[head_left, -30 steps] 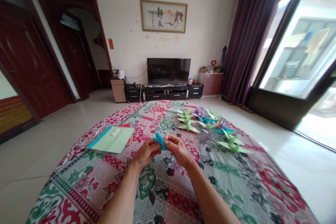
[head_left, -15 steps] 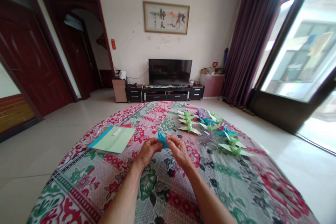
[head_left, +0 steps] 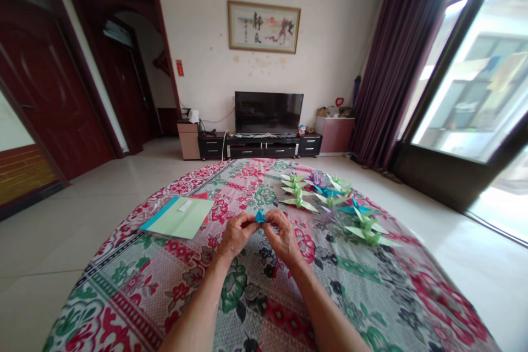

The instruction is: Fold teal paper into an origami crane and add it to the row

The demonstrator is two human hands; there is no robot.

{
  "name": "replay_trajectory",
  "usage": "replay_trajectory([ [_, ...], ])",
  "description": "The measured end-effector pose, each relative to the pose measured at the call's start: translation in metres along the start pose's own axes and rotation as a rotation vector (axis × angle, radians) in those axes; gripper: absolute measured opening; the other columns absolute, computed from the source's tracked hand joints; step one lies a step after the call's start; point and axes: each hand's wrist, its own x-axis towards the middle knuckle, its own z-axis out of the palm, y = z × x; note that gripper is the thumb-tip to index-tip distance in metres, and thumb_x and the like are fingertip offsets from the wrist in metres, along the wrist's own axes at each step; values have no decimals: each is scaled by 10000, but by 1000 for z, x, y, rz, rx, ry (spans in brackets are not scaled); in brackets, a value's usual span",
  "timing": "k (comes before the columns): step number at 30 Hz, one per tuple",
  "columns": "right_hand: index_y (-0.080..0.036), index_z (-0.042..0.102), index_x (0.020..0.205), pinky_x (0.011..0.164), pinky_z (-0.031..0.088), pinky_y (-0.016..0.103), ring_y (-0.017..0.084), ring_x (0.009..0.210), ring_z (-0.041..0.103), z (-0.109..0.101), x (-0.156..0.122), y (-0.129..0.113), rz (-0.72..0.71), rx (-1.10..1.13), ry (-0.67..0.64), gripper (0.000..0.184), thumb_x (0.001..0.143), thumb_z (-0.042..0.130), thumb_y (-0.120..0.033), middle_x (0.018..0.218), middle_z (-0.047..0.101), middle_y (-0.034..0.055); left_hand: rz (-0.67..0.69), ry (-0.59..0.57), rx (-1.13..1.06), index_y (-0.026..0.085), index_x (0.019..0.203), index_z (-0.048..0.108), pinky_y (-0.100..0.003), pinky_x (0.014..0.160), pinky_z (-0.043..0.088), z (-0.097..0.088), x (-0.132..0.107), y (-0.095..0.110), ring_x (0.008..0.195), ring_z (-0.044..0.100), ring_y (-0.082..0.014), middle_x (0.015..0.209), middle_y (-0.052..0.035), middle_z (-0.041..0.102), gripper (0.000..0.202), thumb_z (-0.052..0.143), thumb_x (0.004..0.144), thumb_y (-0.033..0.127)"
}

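Observation:
Between my two hands, just above the middle of the table, is a small folded piece of blue origami paper [head_left: 260,216]. My left hand [head_left: 239,234] pinches its left side between thumb and fingers. On the other side, my right hand [head_left: 282,234] grips it the same way. The fingertips cover the paper's outer parts, so only a pointed blue middle shows. Finished-looking paper cranes in green [head_left: 298,198], purple [head_left: 317,179] and blue [head_left: 357,208] sit in rows to the right of my hands.
A stack of square paper sheets [head_left: 181,221], green on top with blue and red edges showing, lies at the left. A patterned cloth [head_left: 247,313] covers the round table. Beyond it stand a television [head_left: 269,113] and a low black cabinet [head_left: 247,151].
The blue paper has turned in my fingers: two upright points showed before, and now a smaller, wider peak shows. Both hands have shifted slightly and now hold its opposite sides.

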Motion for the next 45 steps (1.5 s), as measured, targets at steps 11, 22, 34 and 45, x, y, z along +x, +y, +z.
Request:
replay_trajectory([
  [11,-199,602,842,720,441,290,162,738,537,7,-8,14,117,156,-20,112,751,547,-235,780,597,26,-13,-13,92,174,764,705,-228,617,433,3,-2,6,639,572,-150,676,-17,664,171,668,672,314],
  [22,-170,641,860,668,446,277,158,684,557,7,-5,10,262,283,-57,187,738,585,-300,755,634,19,-39,-42,135,162,750,685,-219,604,419,6,-5,11,646,573,-152,684,-25,666,147,637,690,288],
  [34,-164,640,757,635,421,259,139,628,533,6,-4,12,355,380,-41,211,692,627,-365,667,608,-4,-13,-44,138,182,792,715,-233,619,425,8,-5,7,654,597,-169,692,-33,685,152,647,669,241],
  [45,-184,645,793,749,449,301,165,731,572,6,-5,15,357,474,-46,154,662,617,-259,754,644,7,69,62,130,215,698,696,-250,651,388,10,-4,7,646,538,-163,678,-37,646,65,698,638,240],
])
